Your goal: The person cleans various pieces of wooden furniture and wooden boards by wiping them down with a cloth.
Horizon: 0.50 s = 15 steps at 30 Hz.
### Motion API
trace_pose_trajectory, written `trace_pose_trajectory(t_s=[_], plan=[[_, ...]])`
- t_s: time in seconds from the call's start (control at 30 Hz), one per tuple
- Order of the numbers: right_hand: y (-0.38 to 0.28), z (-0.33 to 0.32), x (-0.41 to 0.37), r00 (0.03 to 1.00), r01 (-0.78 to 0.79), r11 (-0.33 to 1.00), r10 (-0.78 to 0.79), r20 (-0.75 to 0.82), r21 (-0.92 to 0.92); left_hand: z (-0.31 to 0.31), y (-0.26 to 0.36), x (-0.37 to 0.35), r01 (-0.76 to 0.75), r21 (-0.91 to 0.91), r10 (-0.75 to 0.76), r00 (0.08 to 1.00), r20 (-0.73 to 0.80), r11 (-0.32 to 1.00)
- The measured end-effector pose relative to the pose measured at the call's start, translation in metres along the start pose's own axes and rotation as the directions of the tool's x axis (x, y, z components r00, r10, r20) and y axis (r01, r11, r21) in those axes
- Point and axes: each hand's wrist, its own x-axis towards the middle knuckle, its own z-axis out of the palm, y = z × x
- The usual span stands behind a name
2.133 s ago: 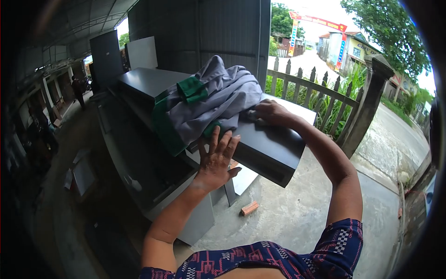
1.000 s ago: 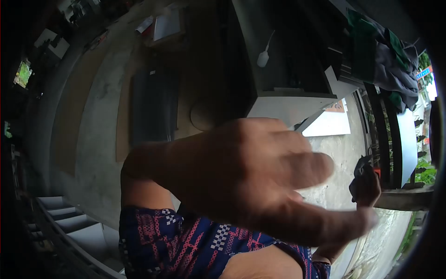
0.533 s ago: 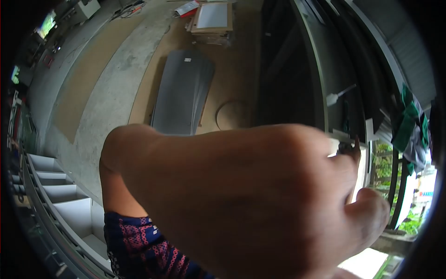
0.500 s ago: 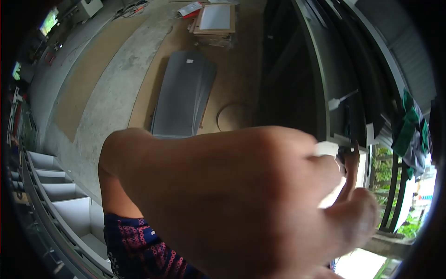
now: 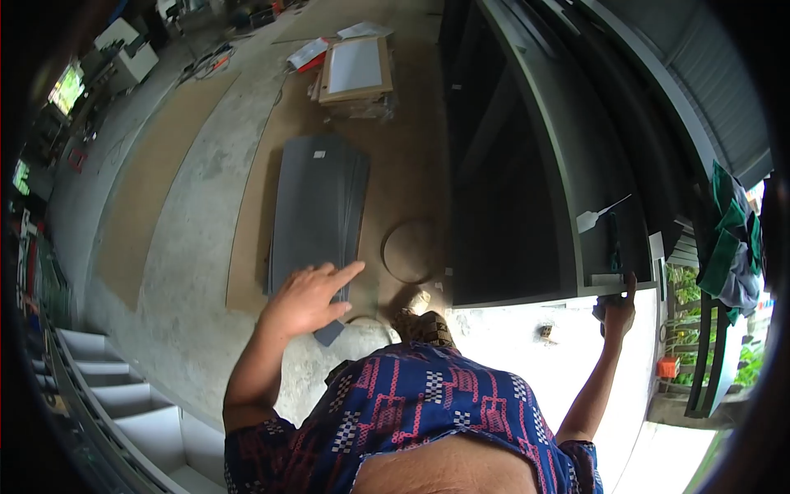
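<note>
My left hand point(image 5: 306, 301) is open, fingers spread, over the near end of a stack of dark grey panels point(image 5: 309, 210) on the floor; it holds nothing. At the right, my right hand point(image 5: 619, 314) is closed round a small dark thing I cannot make out, beside the near corner of a long black cabinet or frame point(image 5: 510, 189). One finger points up along that corner. On the cabinet's ledge lie a white bottle with a thin nozzle point(image 5: 587, 221) and a dark teal tool point(image 5: 615, 243).
A round hoop point(image 5: 409, 251) lies on brown board, with a stack of wood-edged panels point(image 5: 355, 70) farther off. White compartments point(image 5: 152, 432) stand at lower left. Green and grey cloth point(image 5: 728, 247) hangs at right. An orange box point(image 5: 667, 367) sits at lower right.
My left hand, large and close to the camera before, has moved down and left, away from it. My right hand stays at the cabinet's corner. The view has shifted, showing my torso and foot.
</note>
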Motion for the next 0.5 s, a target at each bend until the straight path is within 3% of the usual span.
trace_pose_trajectory(t_s=[0.03, 0.17, 0.27, 0.33, 0.37, 0.47, 0.5], plan=[[-0.002, 0.003, -0.005, 0.999, 0.037, 0.997, -0.036, -0.019, 0.067, 0.006, -0.004, 0.009, 0.009, -0.037, -0.008, 0.999, 0.041, 0.999], [-0.003, 0.010, -0.003, 0.996, -0.016, 1.000, 0.016, -0.090, 0.001, 0.013, -0.021, 0.064, -0.052, -0.049, 0.055, 0.995, 0.078, 0.997], [0.004, 0.012, 0.001, 0.989, 0.077, 0.993, -0.087, -0.118, -0.090, -0.003, -0.020, 0.122, -0.089, -0.005, 0.088, 0.985, 0.150, 0.996], [-0.001, 0.015, -0.001, 0.993, -0.040, 0.978, 0.062, -0.103, 0.204, -0.007, -0.024, 0.168, -0.199, 0.012, 0.195, 0.969, 0.152, 0.980], [-0.008, 0.013, 0.001, 0.976, -0.165, 0.847, 0.214, -0.040, 0.505, -0.008, -0.023, 0.192, -0.250, 0.020, 0.245, 0.959, 0.145, 0.968], [-0.004, 0.018, 0.007, 0.964, -0.161, 0.805, 0.252, -0.084, 0.571, -0.022, -0.003, 0.256, -0.326, 0.013, 0.317, 0.927, 0.202, 0.945], [-0.003, 0.017, 0.004, 0.981, -0.048, 0.964, 0.096, -0.171, 0.263, -0.024, 0.005, 0.272, -0.350, 0.001, 0.342, 0.915, 0.213, 0.937]])
